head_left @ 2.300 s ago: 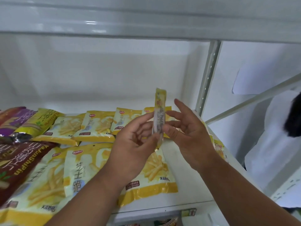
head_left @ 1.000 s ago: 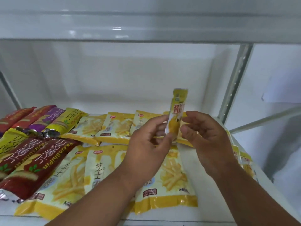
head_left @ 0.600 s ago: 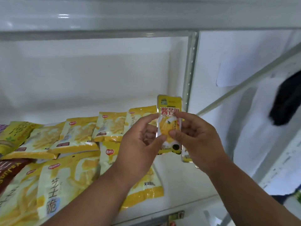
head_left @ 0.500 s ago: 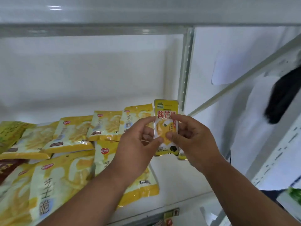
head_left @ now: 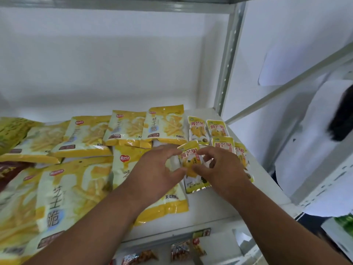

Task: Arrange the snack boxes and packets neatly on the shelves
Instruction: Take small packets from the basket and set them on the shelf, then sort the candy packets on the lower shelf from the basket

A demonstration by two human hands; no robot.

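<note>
Both the left hand [head_left: 159, 170] and right hand [head_left: 222, 169] pinch a small mango packet [head_left: 191, 165], apparently lowering it onto the shelf [head_left: 214, 209]; next, release it squared beside the matching packets [head_left: 217, 129] just beyond.

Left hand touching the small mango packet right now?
Touching. The head view shows the left hand with its thumb tip pressed on the front of the small mango packet, fingers behind its top edge; the right hand pinches it too.

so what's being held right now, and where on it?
A small mango packet, pinched at mid-height by its side edges: left hand on the left edge, right hand on the right, low over the shelf.
</note>
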